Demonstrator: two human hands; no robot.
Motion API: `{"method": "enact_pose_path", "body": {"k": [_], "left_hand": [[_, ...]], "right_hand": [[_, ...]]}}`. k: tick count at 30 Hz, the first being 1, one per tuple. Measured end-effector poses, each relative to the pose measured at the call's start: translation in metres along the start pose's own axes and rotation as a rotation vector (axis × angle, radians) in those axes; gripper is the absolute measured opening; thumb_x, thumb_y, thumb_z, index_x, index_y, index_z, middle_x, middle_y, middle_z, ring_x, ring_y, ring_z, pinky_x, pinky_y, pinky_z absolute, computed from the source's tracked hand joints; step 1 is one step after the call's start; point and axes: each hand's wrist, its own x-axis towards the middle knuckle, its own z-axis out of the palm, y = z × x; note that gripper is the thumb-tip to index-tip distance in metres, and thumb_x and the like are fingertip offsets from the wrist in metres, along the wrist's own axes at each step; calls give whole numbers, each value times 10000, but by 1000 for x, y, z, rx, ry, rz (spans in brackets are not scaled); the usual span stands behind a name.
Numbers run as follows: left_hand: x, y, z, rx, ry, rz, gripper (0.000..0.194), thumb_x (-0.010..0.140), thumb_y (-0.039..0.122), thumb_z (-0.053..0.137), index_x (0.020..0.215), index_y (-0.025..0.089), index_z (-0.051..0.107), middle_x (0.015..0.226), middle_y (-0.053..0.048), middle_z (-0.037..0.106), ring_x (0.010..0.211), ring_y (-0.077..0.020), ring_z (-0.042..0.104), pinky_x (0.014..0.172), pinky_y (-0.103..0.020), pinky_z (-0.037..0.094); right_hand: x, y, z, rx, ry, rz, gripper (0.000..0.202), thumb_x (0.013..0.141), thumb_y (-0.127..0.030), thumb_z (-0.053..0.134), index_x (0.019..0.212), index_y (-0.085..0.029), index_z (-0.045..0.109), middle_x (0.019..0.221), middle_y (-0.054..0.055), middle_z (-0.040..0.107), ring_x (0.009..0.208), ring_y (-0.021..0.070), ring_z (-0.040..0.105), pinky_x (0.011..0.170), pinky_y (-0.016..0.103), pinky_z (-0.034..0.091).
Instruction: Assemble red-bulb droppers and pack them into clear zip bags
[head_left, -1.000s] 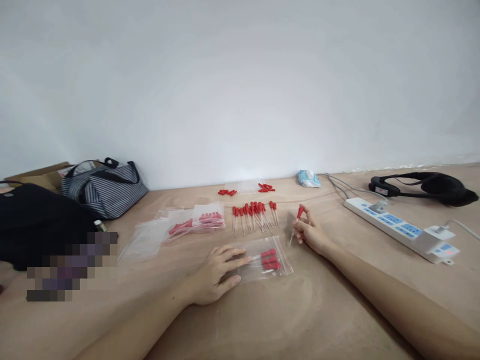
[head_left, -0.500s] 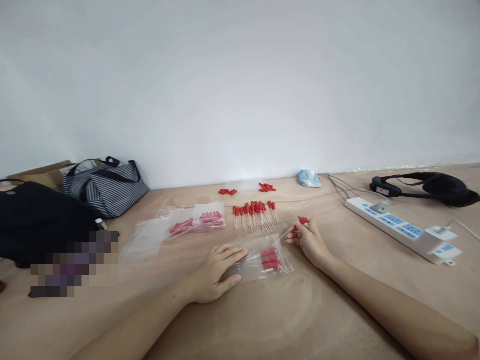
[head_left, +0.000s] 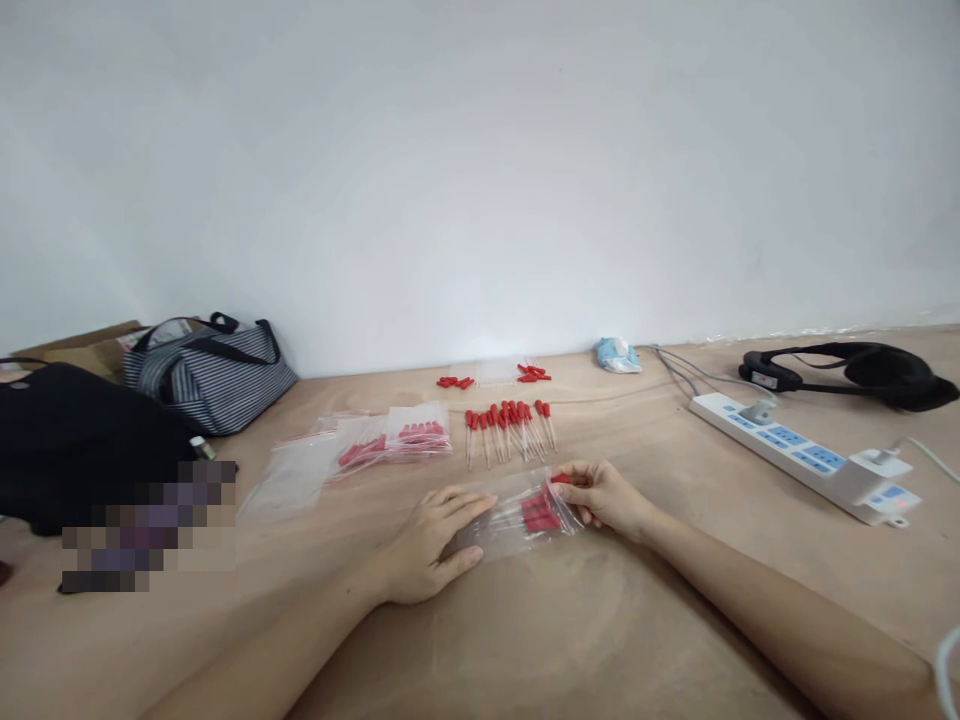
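Observation:
A clear zip bag lies flat in front of me with several red-bulbed droppers inside, bulbs toward its right end. My left hand rests on the bag's left part, fingers stretched out. At the bag's right-hand mouth, my right hand pinches a dropper by its red bulb; its thin stem reaches into the bag. Just beyond, a row of loose droppers lies with bulbs pointing away from me. Filled bags of droppers are stacked to the left, beside flat clear bags.
Loose red bulbs and more red pieces lie near the wall. A tissue pack, a power strip with cables and a black headset-like strap are at right. A striped bag and black cloth occupy the left.
My right hand has moved left and slightly toward me, bringing the dropper from beside the bag into its mouth. My left hand has stayed on the bag.

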Motion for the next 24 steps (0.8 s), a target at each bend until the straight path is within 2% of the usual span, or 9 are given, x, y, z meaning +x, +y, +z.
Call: {"method": "enact_pose_path", "body": {"k": [3,5,7,10,13,15,19,21,24], "left_hand": [[0,0,0,-5,6,4,480,830,302,440,1294,229,342,1279,-60,451,1178,-254,344,982,-450,282],[0,0,0,-14,13,9,475,829,302,442,1290,236,348,1277,-57,453,1180,-254,345,982,-446,283],[0,0,0,-19,17,11,471,830,308,442,1288,243,352,1280,-54,451,1182,-254,345,983,-446,281],[0,0,0,-17,20,10,472,830,309,442,1289,242,353,1279,-54,452,1179,-254,346,981,-445,283],[0,0,-1,-21,23,11,475,828,302,443,1291,255,351,1280,-48,452,1168,-254,359,978,-449,283],[0,1,-1,-25,25,11,476,828,300,442,1293,262,349,1286,-46,447,1166,-256,361,978,-454,280],[0,1,-1,-30,32,16,481,830,295,442,1300,263,342,1276,-48,458,1163,-251,365,971,-449,291],[0,1,-1,-17,20,17,470,831,293,446,1292,277,355,1278,-42,455,1165,-249,365,971,-450,290],[0,0,-1,3,-2,9,426,836,285,445,1259,312,407,1306,-29,426,1181,-256,352,975,-468,275]], "right_hand": [[-1,-1,-4,-54,-114,-11,434,646,-486,593,892,-128,600,341,-99,408,293,34,349,319,148,250],[0,-1,-5,-76,-140,-16,433,670,-492,563,906,-131,597,338,-96,408,291,39,353,318,148,258],[3,1,-2,-91,-75,-6,399,668,-480,566,873,-138,578,345,-98,412,283,44,351,301,150,247],[11,7,7,-115,95,-3,314,663,-455,583,761,-164,517,410,-80,479,278,48,354,275,160,237],[19,11,14,-125,212,-52,296,649,-441,605,645,-172,481,474,-45,535,319,54,394,296,171,279],[19,10,14,-96,185,-64,299,632,-440,622,621,-161,514,489,-30,547,360,59,423,334,175,311],[12,3,6,-29,8,15,298,569,-413,674,685,-149,595,443,-54,501,343,41,371,346,173,283],[9,2,4,-43,4,26,280,532,-382,696,636,-148,582,420,-64,471,331,32,342,339,170,261],[13,4,1,-53,94,-28,259,539,-362,683,605,-157,540,420,-67,453,336,35,342,339,170,259]]}}
